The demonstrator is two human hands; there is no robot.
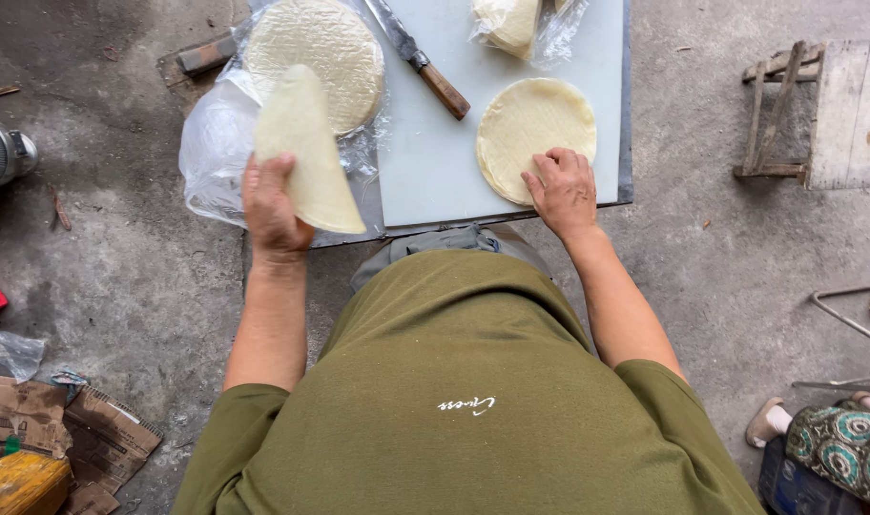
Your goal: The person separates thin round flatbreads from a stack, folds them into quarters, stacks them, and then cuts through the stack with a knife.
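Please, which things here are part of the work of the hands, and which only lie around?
In use: left hand lifting a folded wrapper; right hand on the wrapper stack; white board.

Lying about: knife, wooden stool, cardboard.

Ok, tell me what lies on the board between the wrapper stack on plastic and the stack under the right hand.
In the head view, a knife with a wooden handle lies slantwise on the white board between the stack on plastic and the stack under the right hand.

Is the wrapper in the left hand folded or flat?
Folded: the wrapper in the left hand shows a half-round shape, unlike the flat round stacks.
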